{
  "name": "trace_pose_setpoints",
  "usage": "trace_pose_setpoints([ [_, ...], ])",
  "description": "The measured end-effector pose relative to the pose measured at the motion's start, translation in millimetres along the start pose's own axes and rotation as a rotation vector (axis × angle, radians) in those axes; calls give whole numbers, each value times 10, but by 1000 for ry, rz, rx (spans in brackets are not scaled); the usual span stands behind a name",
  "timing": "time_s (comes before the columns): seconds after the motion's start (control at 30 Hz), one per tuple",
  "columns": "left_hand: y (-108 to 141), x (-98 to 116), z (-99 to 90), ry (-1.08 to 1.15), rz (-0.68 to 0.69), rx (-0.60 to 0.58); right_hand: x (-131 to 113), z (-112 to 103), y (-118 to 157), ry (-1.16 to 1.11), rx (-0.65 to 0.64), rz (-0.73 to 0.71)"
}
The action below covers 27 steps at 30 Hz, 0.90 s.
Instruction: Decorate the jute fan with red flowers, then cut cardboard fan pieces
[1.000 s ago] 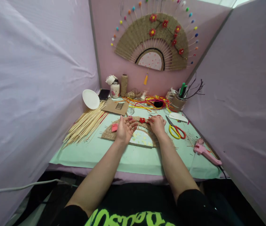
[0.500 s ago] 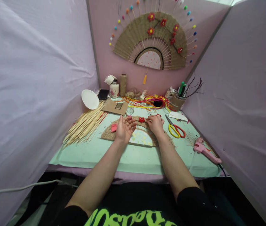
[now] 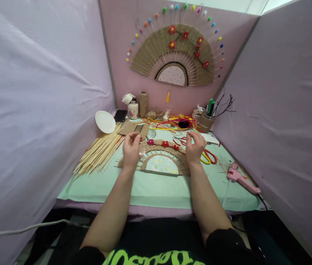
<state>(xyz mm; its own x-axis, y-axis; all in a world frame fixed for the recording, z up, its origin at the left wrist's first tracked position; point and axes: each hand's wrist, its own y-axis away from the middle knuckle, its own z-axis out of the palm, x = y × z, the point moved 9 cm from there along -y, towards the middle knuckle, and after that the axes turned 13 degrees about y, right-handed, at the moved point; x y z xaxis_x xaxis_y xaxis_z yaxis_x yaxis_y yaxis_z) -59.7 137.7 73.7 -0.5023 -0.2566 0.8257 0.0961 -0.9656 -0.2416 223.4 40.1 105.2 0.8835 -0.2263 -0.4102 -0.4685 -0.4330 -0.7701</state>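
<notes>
A woven fan (image 3: 180, 156) of brown cord lies flat on the table, with a pale patterned half-circle (image 3: 161, 164) at its base. Along its upper edge sit a magenta flower (image 3: 151, 142), a red flower (image 3: 165, 144) and a smaller red flower (image 3: 176, 147). My left hand (image 3: 131, 151) is raised over the fan's left end, its thumb and fingers pinched together. Over the right end, my right hand (image 3: 195, 148) is pinched the same way. Whatever either pinch holds, if anything, is too small to make out. Both hands hide parts of the fan.
Thin sticks (image 3: 99, 152) lie at left below a white bowl (image 3: 105, 122). Right of the fan are scissors (image 3: 211, 156), partly hidden, and a pink glue gun (image 3: 241, 178). Coloured pipe cleaners (image 3: 169, 119) lie behind. A finished fan (image 3: 150, 53) hangs on the back wall.
My hands have moved apart, the left leftward and the right rightward, off the fan's flowers. My left fingers went from spread to pinched. The coral-coloured piece at the fan's left is now hidden.
</notes>
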Motion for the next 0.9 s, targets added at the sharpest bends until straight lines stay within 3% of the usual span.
trace_pose_setpoints([
  [0.1, -153, 106, -59, -494, 79, -152, 67, -148, -14, -78, 141, 28],
  [0.2, -195, -33, -123, -888, 20, -358, 183, -221, -18, -127, 245, 75],
  [0.3, -142, -194, -198, -1146, -36, -507, 258, -181, -23, -144, 228, 106],
  [0.43, -91, -303, -251, -1303, -54, -583, 284, -121, -3, -214, 187, 130],
  [0.6, -108, -277, -160, -1168, 19, -572, 197, -55, 25, -280, 104, 156],
  [0.7, -111, -150, -37, -972, 139, -473, -1, 129, 93, -405, -109, 163],
  [0.83, -2, -72, 118, -809, 250, -390, -574, 586, 456, -706, -704, 63],
  [0.9, 73, -98, 181, -782, 249, -400, -734, 670, 603, -782, -816, 67],
])
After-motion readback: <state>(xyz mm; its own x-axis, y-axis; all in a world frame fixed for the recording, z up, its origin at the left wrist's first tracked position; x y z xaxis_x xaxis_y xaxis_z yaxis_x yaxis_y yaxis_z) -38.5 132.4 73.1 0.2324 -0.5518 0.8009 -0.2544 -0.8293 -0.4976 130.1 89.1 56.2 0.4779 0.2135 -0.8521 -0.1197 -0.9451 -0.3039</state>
